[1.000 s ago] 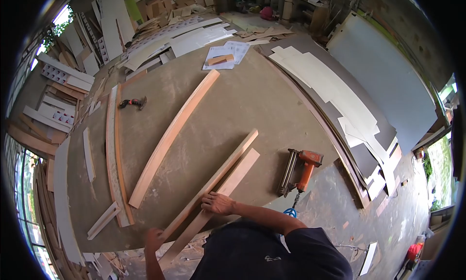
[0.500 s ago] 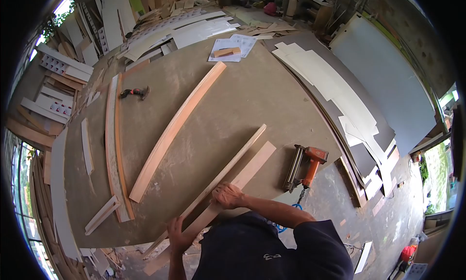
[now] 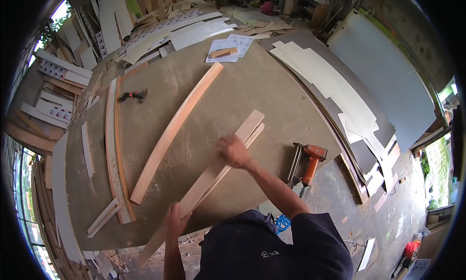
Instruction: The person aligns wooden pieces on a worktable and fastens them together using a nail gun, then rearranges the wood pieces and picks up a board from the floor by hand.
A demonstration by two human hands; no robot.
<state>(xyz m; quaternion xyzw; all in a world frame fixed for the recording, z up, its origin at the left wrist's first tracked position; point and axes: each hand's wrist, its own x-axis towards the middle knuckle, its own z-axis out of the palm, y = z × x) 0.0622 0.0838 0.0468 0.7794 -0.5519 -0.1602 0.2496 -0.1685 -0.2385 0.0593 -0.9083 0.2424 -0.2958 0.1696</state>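
Two long pale wooden strips lie close together diagonally at the table's front edge. The wider flat strip (image 3: 201,185) is on the left, beside and partly over the narrower strip (image 3: 256,134). My left hand (image 3: 178,219) is wrapped round the lower part of the strips, near the table edge. My right hand (image 3: 233,151), blurred by motion, is over the wider strip's upper half; its fingers are too smeared to read. An orange nail gun (image 3: 310,164) lies to the right of my right forearm.
A long wooden strip (image 3: 177,134) and a curved assembly (image 3: 112,149) lie on the brown table (image 3: 208,110). Beyond are a hammer (image 3: 134,95) and papers with a wood block (image 3: 224,52). White sheets (image 3: 330,88) are stacked at the right.
The wider strip has moved from the right of the narrow strip to its left, and the two are now close together. My right hand has moved up and away from my body.
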